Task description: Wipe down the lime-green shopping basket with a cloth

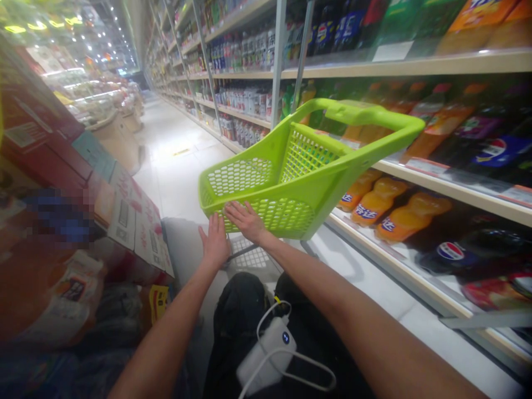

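Beside my left hand, on its left, stand stacked cardboard boxes point(133, 221) with red printing. My left hand point(214, 241) is open, with the fingers spread, and its fingertips come to the lower edge of a green plastic shopping basket point(291, 166). I cannot tell if they really touch it. My right hand point(245, 220) is also open and lies flat on the basket's mesh, just beside the left hand, so neither hand is closed around it. The basket is tilted in front of my hands. Below them is a white power bank point(270, 354) on dark clothes point(236, 332). Right of my right hand, orange drink bottles point(393, 208) lie on a shelf, near Pepsi bottles point(451, 252).
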`<state>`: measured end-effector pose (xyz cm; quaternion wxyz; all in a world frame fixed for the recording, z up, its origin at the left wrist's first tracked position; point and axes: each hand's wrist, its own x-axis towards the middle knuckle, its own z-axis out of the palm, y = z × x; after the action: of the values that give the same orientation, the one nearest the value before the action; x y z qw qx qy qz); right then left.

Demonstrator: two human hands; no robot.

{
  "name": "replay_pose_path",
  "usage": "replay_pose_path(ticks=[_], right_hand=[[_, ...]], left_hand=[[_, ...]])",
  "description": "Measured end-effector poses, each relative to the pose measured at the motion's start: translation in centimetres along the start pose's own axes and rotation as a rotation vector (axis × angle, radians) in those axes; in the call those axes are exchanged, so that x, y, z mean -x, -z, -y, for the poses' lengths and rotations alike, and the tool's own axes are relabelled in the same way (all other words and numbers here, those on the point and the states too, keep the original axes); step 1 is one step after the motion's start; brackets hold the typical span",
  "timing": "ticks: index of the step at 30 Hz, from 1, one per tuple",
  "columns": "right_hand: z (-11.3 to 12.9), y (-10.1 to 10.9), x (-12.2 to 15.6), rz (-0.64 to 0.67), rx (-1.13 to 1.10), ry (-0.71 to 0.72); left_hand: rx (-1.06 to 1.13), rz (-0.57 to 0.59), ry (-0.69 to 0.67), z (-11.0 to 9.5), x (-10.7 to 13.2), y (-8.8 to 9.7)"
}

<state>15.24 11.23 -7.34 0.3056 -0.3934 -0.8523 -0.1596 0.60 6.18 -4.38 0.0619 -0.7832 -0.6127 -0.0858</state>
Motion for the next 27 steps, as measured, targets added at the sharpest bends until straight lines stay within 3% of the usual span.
replay_pose_path(ticks=[3, 5, 11, 14, 23, 27], right_hand=[[-0.1, -1.5, 2.3, -0.004, -0.003, 0.012], [-0.1, -1.5, 3.5, -0.015, 0.006, 0.021], [-1.4, 2.4, 2.8, -0.189, 0.068, -0.085], [-2.7, 3.3, 2.3, -0.246, 0.103, -0.163], [-2.8, 0.3, 6.0, -0.151, 0.084, -0.189], [-2.5, 1.3, 6.6, -0.168, 0.087, -0.172]], left_hand=[[-0.043, 0.024, -0.058, -0.7, 0.4, -0.7], [-0.060, 0.027, -0.087, -1.1, 0.5, -0.9], [-0.055, -0.023, -0.071, -1.8, -0.2, -0.2], [-0.053, -0.046, -0.084, -2.3, -0.7, 0.1], [-0.093, -0.036, -0.179, -4.6, -0.7, -0.1], [-0.096, -0.044, -0.227, -5.6, -0.7, 0.1]])
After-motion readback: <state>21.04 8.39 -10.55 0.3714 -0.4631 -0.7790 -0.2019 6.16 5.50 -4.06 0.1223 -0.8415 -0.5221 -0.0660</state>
